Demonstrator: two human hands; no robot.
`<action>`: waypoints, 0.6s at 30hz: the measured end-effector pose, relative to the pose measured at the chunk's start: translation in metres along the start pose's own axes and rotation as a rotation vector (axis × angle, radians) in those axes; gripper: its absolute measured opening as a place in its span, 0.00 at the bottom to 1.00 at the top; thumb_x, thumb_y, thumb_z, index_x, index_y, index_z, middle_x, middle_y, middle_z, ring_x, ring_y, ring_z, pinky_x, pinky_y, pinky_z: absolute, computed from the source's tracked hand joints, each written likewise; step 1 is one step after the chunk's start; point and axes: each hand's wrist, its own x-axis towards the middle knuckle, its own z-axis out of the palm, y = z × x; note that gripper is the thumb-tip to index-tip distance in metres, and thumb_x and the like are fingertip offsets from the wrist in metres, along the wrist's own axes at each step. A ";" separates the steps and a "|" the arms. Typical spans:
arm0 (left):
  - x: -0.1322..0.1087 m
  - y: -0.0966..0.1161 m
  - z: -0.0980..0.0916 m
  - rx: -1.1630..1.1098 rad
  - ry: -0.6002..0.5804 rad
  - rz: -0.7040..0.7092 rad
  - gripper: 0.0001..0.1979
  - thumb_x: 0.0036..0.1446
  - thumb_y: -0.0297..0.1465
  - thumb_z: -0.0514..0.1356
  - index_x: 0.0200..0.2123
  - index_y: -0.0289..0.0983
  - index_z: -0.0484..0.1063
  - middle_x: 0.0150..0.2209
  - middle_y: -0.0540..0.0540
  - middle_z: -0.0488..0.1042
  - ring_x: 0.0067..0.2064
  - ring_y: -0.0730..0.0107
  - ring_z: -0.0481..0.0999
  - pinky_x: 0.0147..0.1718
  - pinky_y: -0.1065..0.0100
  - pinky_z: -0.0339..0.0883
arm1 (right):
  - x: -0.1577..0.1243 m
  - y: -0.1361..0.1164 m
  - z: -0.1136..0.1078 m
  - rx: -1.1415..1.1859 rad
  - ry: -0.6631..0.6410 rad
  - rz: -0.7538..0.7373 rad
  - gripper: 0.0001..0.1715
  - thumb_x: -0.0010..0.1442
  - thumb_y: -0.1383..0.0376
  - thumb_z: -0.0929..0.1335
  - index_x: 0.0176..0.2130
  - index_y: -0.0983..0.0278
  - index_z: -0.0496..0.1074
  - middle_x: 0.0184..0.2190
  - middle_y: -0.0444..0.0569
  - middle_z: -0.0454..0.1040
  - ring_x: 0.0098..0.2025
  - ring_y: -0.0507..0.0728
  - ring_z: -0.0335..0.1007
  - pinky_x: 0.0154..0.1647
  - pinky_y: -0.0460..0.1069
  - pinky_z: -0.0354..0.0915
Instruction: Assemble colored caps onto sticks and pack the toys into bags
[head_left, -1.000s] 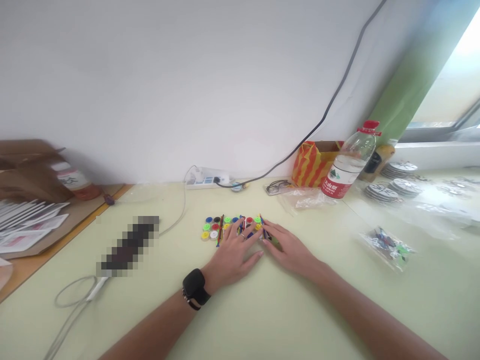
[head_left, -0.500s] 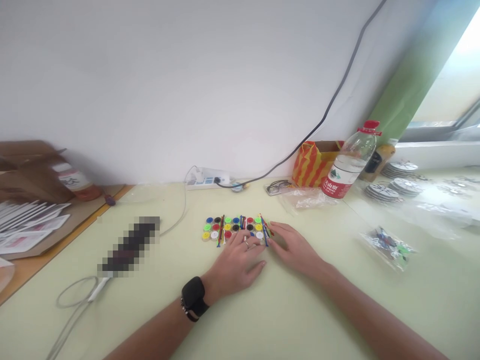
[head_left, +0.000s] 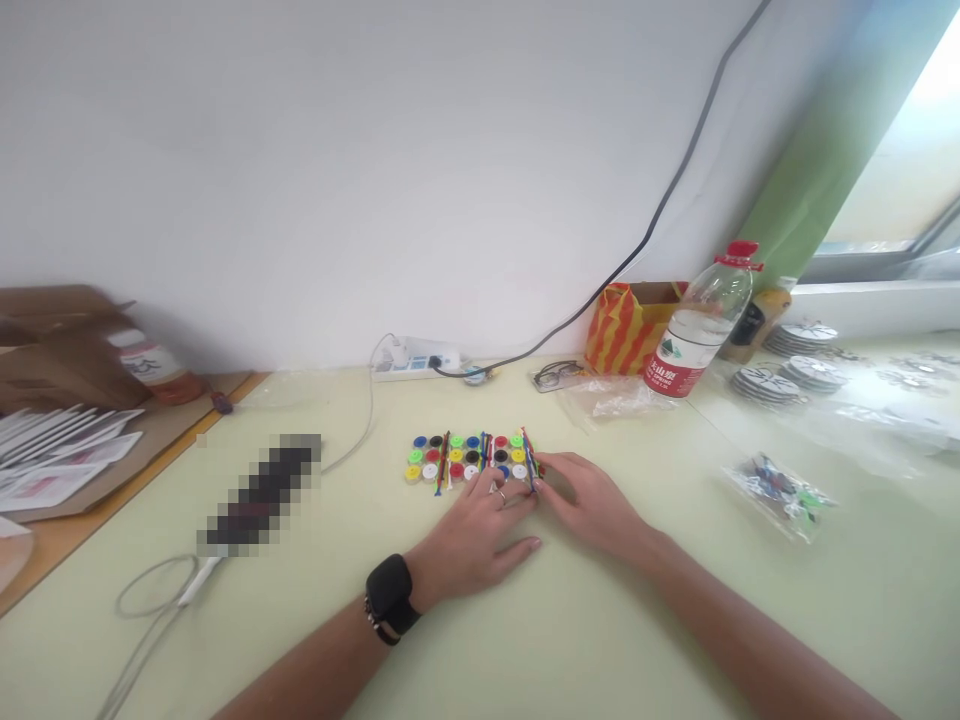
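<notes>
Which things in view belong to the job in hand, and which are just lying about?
Likely the job, as the hands are on or beside them:
- colour-capped pots, by the left hand
- coloured sticks, some by the right hand

Apparently lying about:
- water bottle
- striped bag
- cardboard box
- power strip

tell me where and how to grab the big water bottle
Probably by the neck of the water bottle, below the red cap, with the right hand coming from the front: the neck is narrower than the body, which the striped bag crowds on the left.
</notes>
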 end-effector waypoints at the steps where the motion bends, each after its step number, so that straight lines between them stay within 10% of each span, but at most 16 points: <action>1: 0.000 0.000 0.000 0.000 -0.005 -0.002 0.22 0.68 0.38 0.59 0.63 0.42 0.69 0.59 0.41 0.72 0.56 0.48 0.67 0.57 0.46 0.66 | 0.000 0.000 0.000 -0.003 0.001 0.002 0.22 0.68 0.63 0.66 0.60 0.59 0.72 0.54 0.54 0.78 0.55 0.63 0.75 0.59 0.60 0.70; 18: -0.003 -0.005 0.006 0.060 0.156 -0.036 0.22 0.67 0.35 0.61 0.64 0.44 0.68 0.58 0.42 0.74 0.58 0.49 0.68 0.59 0.47 0.67 | 0.003 0.009 0.000 0.044 0.022 -0.082 0.18 0.68 0.64 0.66 0.55 0.58 0.76 0.55 0.53 0.77 0.59 0.64 0.72 0.61 0.62 0.69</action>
